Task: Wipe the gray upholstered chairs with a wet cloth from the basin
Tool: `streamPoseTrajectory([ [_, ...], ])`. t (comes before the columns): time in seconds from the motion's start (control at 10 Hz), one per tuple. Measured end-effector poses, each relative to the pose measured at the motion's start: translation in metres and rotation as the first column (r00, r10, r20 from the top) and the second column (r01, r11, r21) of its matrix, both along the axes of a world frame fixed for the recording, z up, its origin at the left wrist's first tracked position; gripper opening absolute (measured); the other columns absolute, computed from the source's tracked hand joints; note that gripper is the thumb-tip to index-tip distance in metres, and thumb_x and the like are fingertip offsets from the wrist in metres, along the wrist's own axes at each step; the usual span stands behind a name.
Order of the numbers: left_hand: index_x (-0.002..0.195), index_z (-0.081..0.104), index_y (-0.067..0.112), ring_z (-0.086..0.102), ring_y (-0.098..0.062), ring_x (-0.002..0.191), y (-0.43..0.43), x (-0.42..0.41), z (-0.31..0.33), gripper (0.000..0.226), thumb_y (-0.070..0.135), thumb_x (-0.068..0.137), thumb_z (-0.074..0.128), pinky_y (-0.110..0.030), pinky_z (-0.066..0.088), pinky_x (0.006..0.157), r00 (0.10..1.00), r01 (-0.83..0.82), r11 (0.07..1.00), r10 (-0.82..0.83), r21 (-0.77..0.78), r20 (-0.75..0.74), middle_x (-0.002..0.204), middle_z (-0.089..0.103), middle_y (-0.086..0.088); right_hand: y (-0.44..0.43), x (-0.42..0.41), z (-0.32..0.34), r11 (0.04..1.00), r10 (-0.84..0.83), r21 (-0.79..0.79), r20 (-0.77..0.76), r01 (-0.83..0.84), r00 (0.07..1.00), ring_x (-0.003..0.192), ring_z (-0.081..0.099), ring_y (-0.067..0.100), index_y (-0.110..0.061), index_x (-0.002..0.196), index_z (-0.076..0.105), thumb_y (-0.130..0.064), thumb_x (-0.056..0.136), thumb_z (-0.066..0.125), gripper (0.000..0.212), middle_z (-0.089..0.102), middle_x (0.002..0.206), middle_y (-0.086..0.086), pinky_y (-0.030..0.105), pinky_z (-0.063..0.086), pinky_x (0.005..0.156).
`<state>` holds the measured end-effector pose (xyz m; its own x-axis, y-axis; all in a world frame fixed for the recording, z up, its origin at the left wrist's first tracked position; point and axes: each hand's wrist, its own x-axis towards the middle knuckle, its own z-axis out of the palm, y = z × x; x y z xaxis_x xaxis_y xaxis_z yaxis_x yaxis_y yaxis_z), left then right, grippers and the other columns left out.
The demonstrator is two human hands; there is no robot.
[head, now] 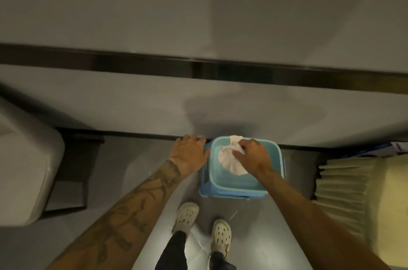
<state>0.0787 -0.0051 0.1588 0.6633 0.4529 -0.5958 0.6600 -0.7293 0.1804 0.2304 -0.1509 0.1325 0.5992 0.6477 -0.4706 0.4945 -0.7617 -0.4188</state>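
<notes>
chair (26, 159): cut by left edge | cloth (229, 159): partly under right hand (251, 155)
</notes>
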Motion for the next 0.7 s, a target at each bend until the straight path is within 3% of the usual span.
streamPoseTrajectory([
  [0.3, 0.16, 0.038, 0.02, 0.039, -0.031, 0.149, -0.008, 0.02, -0.145, 0.052, 0.038, 0.111, 0.036, -0.04, 0.027, 0.124, 0.998, -0.027, 0.998, 0.023, -0.061, -0.065, 0.161, 0.044, -0.01, -0.001, 0.023, -0.162, 0.999, 0.002, -0.055, -0.012, -0.002, 1.0, 0.091, 0.064, 0.025, -0.018, 0.109, 0.068, -0.039, 0.094, 0.061, 0.027, 0.065, 0.106, 0.007, 0.028, 0.043, 0.071],
  [0.5, 0.16, 0.036, 0.019, 0.039, -0.029, 0.148, -0.007, 0.009, -0.205, 0.052, 0.033, 0.11, 0.038, -0.042, 0.028, 0.125, 0.997, 0.003, 0.999, -0.006, -0.047, -0.074, 0.159, 0.044, -0.008, 0.009, 0.02, -0.236, 0.994, 0.033, -0.103, -0.03, -0.036, 0.999, 0.1, 0.063, 0.028, -0.017, 0.115, 0.066, -0.037, 0.096, 0.058, 0.028, 0.062, 0.112, 0.007, 0.032, 0.047, 0.081],
  [0.7, 0.163, 0.03, 0.018, 0.036, -0.03, 0.152, -0.016, -0.01, -0.205, 0.056, 0.032, 0.11, 0.038, -0.044, 0.026, 0.128, 0.997, -0.002, 0.998, -0.002, -0.059, -0.071, 0.165, 0.037, -0.009, 0.002, 0.011, -0.241, 0.995, -0.015, -0.104, -0.08, 0.006, 0.997, 0.118, 0.055, 0.031, -0.018, 0.142, 0.045, -0.023, 0.097, 0.056, 0.047, 0.053, 0.132, 0.011, 0.039, 0.046, 0.1],
])
